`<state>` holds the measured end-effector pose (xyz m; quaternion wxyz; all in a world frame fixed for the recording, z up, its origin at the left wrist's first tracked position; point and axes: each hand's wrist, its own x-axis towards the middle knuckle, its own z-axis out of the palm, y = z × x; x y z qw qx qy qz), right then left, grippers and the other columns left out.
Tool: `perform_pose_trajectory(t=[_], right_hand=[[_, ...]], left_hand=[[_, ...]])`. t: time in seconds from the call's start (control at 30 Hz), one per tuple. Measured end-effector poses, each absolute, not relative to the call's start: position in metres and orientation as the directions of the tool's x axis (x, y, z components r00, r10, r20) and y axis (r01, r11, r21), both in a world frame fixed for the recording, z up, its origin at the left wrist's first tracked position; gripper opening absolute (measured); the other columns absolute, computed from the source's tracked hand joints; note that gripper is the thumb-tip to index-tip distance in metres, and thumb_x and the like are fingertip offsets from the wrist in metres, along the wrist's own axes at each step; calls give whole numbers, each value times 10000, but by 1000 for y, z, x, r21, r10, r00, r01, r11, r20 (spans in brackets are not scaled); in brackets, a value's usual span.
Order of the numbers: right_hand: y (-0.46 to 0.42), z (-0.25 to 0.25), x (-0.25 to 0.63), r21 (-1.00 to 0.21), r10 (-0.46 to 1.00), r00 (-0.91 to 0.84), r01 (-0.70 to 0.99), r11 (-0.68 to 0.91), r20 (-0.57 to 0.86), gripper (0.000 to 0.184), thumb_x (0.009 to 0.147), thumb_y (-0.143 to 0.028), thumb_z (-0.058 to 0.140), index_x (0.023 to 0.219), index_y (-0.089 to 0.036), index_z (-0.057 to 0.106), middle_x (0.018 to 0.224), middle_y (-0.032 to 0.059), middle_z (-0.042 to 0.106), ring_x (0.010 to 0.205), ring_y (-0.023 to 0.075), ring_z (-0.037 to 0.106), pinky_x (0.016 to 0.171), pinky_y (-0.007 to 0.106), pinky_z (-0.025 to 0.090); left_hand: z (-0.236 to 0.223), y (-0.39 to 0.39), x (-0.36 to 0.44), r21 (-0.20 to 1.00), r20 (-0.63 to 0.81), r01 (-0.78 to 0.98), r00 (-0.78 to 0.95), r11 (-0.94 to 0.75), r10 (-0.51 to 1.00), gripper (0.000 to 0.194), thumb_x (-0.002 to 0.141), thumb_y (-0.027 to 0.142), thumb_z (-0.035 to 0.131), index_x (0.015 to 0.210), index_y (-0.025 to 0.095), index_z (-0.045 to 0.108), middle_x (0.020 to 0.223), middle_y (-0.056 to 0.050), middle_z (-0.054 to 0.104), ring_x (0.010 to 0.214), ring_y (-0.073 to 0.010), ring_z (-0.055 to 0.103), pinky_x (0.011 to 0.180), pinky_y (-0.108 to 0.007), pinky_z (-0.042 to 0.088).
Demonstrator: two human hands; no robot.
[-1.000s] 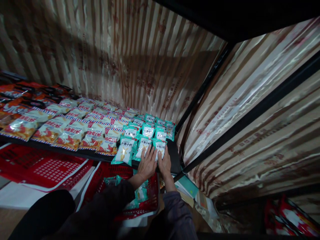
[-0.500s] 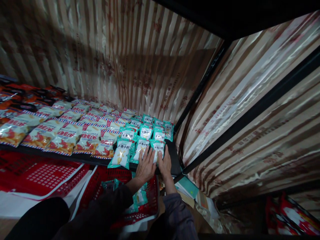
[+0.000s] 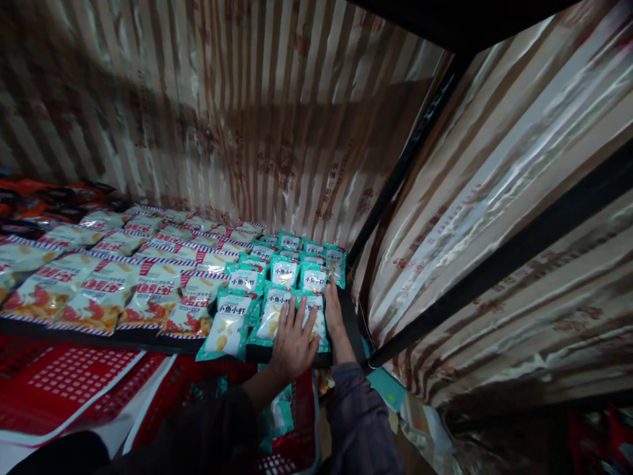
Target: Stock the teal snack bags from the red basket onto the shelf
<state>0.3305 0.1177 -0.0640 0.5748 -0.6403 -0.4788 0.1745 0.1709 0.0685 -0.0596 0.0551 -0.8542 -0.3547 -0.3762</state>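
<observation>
My left hand (image 3: 293,338) lies flat with fingers spread on the front teal snack packets (image 3: 275,316) at the right end of a dark shelf (image 3: 148,338). My right hand (image 3: 335,315) lies stretched along the right edge of the same teal packets, fingers pointing toward the back. Several teal packets (image 3: 285,270) with white panels sit in overlapping rows behind my hands. Neither hand grips a packet.
Rows of red, white and blue snack bags (image 3: 106,290) fill the shelf to the left. A red basket (image 3: 291,435) holding teal packets stands below my arms, with another red basket (image 3: 59,382) on the left. Shiny striped fabric (image 3: 257,119) hangs behind the black shelf frame (image 3: 499,264).
My right hand has slid from the packet tops to their right edge, reaching further back. My left hand stays flat on the front packets. The view has tilted down and right.
</observation>
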Motion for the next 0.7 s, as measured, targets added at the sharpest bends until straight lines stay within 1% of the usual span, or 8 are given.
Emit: perform_pose_trajectory(t=[0.2,0.27,0.37,0.5,0.57,0.63,0.7], right_hand=[[127,-58,338,-922,814,501,375,100,292,725,890,-667,355,1437,-197,428,1468,86,474,1377,240,418,1129,434,335],[135,-56,338,-927,810,513,362,95,284,722,883,-671,369,1406,-183,474,1431,92,517,1360,248,440,1127,439,337],[145,-54,336,-938,833,488,333,98,261,715,874,-677,388,1357,-170,530,1347,94,597,1322,249,484,1104,422,369],[148,-55,330,-953,863,470,299,45,187,730,871,-679,394,1360,-152,523,1374,104,572,1317,246,492,1099,394,375],[148,-54,328,-951,862,472,306,35,184,724,870,-676,399,1352,-153,529,1380,106,566,1311,246,499,1098,396,373],[146,-52,327,-953,871,455,300,48,187,710,865,-674,409,1336,-159,543,1365,103,580,1284,246,523,1091,396,377],[145,-47,326,-964,883,440,260,50,164,694,854,-671,433,1316,-170,562,1333,93,608,1256,243,543,1086,381,377]], left_hand=[[-55,71,173,201,678,610,479,-767,558,574,853,274,517,1405,127,460,1554,-172,296,1475,-363,104,1155,-591,216],[-55,71,172,205,671,605,485,-769,560,575,842,253,510,1402,129,463,1555,-162,298,1476,-357,102,1155,-596,221],[-56,74,171,208,659,600,498,-773,564,593,833,233,494,1417,139,445,1560,-142,296,1480,-339,105,1151,-590,248],[-57,78,168,208,658,597,501,-775,562,604,817,215,493,1414,138,449,1561,-136,295,1480,-340,97,1138,-588,286],[-57,79,167,201,664,591,504,-781,552,597,809,207,505,1399,120,467,1560,-147,293,1479,-348,89,1141,-577,291],[-57,80,166,195,671,584,506,-788,541,596,801,200,516,1388,107,478,1561,-156,286,1479,-352,81,1148,-565,287],[-57,81,165,194,681,578,502,-793,532,597,793,188,519,1382,101,483,1561,-162,284,1480,-351,76,1149,-561,287]])
